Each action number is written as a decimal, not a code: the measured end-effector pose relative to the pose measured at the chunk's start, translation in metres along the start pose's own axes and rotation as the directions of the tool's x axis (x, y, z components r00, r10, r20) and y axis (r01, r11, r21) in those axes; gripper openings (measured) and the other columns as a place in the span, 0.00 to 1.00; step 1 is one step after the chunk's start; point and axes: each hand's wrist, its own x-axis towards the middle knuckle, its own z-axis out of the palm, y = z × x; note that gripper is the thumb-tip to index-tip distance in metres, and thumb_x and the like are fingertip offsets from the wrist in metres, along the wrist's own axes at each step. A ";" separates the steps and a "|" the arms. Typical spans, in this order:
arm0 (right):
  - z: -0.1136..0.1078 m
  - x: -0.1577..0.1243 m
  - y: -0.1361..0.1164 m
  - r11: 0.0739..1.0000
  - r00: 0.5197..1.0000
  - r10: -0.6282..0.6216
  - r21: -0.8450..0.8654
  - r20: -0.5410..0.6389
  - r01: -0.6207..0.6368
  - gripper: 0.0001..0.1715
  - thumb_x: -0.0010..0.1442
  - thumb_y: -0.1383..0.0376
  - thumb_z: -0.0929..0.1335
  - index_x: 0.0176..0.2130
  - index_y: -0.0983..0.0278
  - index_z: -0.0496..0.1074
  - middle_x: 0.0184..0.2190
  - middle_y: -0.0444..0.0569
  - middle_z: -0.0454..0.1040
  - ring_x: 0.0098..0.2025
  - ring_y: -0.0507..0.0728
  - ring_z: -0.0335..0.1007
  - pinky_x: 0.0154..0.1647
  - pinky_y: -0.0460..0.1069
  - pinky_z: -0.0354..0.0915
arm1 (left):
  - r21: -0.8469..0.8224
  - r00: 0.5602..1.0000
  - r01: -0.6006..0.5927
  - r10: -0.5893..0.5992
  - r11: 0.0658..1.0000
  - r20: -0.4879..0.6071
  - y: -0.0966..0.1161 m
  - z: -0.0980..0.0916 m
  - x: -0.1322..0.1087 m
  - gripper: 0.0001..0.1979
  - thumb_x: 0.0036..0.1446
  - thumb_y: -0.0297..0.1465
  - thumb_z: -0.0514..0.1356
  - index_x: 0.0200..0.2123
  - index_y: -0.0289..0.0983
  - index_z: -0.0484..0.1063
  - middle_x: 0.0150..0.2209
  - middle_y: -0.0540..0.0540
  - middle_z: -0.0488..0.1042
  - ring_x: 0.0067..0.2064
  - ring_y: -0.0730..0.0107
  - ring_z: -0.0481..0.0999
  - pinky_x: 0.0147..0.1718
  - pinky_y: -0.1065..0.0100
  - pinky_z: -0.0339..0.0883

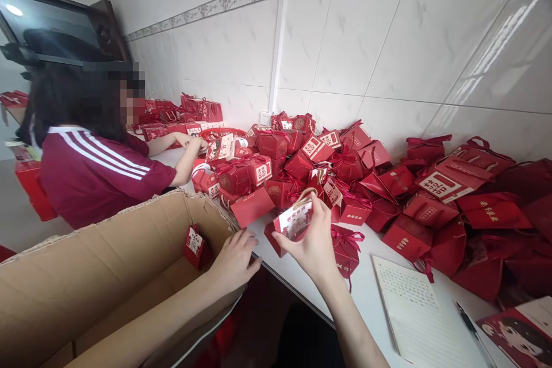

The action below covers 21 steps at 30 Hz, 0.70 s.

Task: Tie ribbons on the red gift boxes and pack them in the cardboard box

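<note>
My right hand (318, 237) grips a small red gift box (295, 219) with a white illustrated panel, holding it over the table's front edge. Beyond it spreads a heap of red gift boxes (276, 149), many with ribbons and double-happiness labels. My left hand (235, 261) lies over the near rim of a large cardboard box (107, 247), its fingers stretched out and thumb apart, holding nothing. Inside the carton, one red gift box with a tag (196, 248) leans in the far corner. My right fingers partly hide the held box.
A handwritten notebook (409, 310) and a pen (472, 325) lie at the right on the white table. At the left, a person in a maroon shirt (99, 167) works with both hands by a red basket (224, 132). A tiled wall (345, 40) stands behind the heap.
</note>
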 end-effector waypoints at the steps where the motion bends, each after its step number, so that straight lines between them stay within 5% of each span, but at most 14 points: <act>1: -0.007 -0.008 0.001 1.000 1.000 0.012 -0.026 -0.022 -0.013 0.57 0.45 0.49 0.71 0.62 0.67 0.42 0.54 0.63 0.55 0.56 0.69 0.51 0.52 0.65 0.58 | -0.044 0.999 0.016 -0.017 0.999 -0.033 0.000 -0.002 0.000 0.10 0.55 0.31 0.53 0.40 0.35 0.68 0.44 0.41 0.70 0.48 0.56 0.69 0.46 0.54 0.64; 7: -0.015 -0.062 0.014 0.986 0.992 0.118 -0.114 -0.046 -0.122 0.54 0.48 0.48 0.69 0.62 0.68 0.42 0.53 0.64 0.56 0.55 0.69 0.53 0.49 0.64 0.61 | -0.087 0.991 0.103 -0.110 0.991 -0.078 -0.011 -0.020 0.005 0.06 0.57 0.31 0.50 0.31 0.38 0.65 0.34 0.47 0.70 0.38 0.64 0.71 0.39 0.60 0.64; 11: 0.000 -0.076 0.030 0.973 0.988 0.148 -0.172 -0.039 -0.153 0.53 0.51 0.43 0.65 0.61 0.69 0.43 0.52 0.67 0.55 0.54 0.71 0.55 0.46 0.65 0.62 | 0.084 0.981 0.112 -0.096 0.990 -0.170 -0.008 -0.026 0.020 0.13 0.53 0.36 0.55 0.41 0.35 0.66 0.41 0.42 0.70 0.44 0.57 0.69 0.43 0.57 0.62; 16: 0.003 -0.082 0.042 0.953 0.976 0.211 -0.208 -0.059 -0.219 0.54 0.49 0.39 0.63 0.60 0.72 0.47 0.51 0.70 0.56 0.54 0.74 0.55 0.45 0.66 0.63 | 0.308 0.996 0.091 -0.090 0.947 -0.015 0.013 -0.003 0.044 0.40 0.41 0.39 0.65 0.56 0.31 0.58 0.57 0.32 0.61 0.56 0.46 0.61 0.50 0.52 0.57; 21: -0.024 -0.080 0.050 0.982 0.989 0.137 -0.122 -0.058 -0.143 0.40 0.55 0.47 0.65 0.58 0.64 0.51 0.56 0.64 0.52 0.58 0.70 0.52 0.48 0.64 0.62 | 0.444 0.995 0.039 -0.074 0.895 0.062 0.016 0.014 0.053 0.41 0.41 0.27 0.63 0.60 0.32 0.53 0.58 0.30 0.60 0.56 0.45 0.62 0.49 0.49 0.58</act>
